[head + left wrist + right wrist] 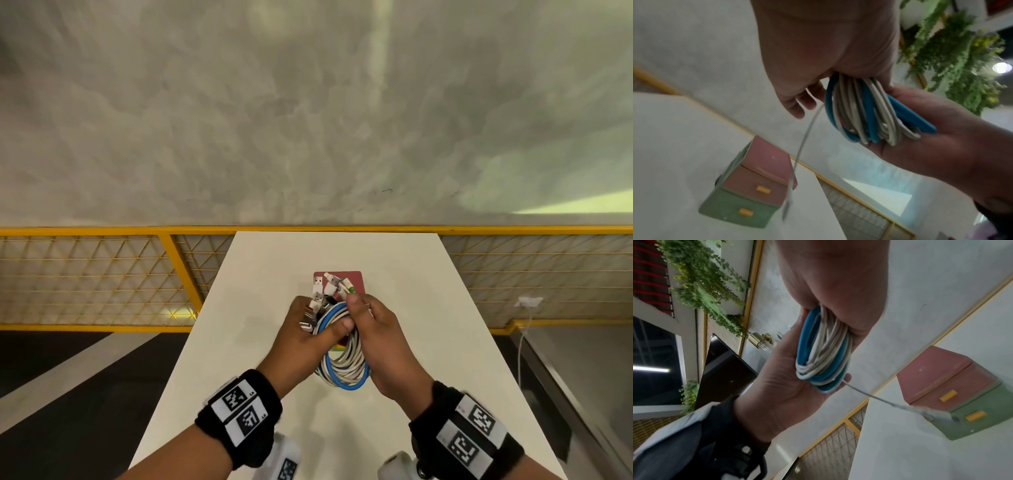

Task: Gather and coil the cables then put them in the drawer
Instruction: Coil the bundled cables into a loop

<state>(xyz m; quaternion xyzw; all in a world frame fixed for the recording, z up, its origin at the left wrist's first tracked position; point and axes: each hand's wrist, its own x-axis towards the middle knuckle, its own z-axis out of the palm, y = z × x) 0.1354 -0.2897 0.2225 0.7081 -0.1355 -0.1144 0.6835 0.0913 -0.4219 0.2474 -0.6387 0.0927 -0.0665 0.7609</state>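
1. In the head view I see my left hand just left of centre, fingers curled under a coil of cables and the thumb pressed across the top of the loops.
2. The coil sits at the centre of the frame, held above the white table. It is a bundle of blue and white loops, and it hangs down between my 2 palms.
3. A cluster of plugs sticks up from the top of the coil, fanned out above my left fingers.
4. My right hand is just right of centre, fingers wrapped around the right side of the coil, with the thumb and forefinger pinched near a plug with a green tip.
5. Behind the plugs, a little above centre, the pink top of a small drawer box rests on the table, mostly hidden by my hands.
6. In the left wrist view, the box lies at lower left: a pink drawer over a green drawer, each with a yellow handle, both closed.
7. A loose white cable end dangles from the coil, in front of the box.
8. At upper right of that view, blurred green plants hang by the wall.
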